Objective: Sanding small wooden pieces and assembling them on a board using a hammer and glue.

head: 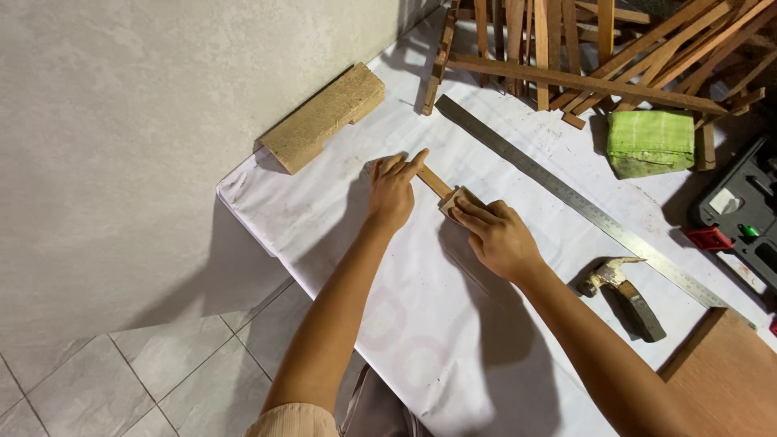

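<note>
A thin wooden strip (pixel 434 181) lies flat on the white sheet covering the table (pixel 453 340). My left hand (pixel 392 193) presses down on the strip's far end, index finger stretched along it. My right hand (pixel 495 235) grips a small pale block, probably a sanding block (pixel 452 199), and holds it against the strip's near end. Most of the strip is hidden under both hands.
A long steel ruler (pixel 566 194) runs diagonally to the right of my hands. A claw hammer (pixel 623 291) lies beside it. A thick wooden block (pixel 324 117) sits at the table's left edge, a pile of wooden slats (pixel 599 48) at the back, a green cloth bundle (pixel 650 142) and a dark tool case (pixel 740 214) at right.
</note>
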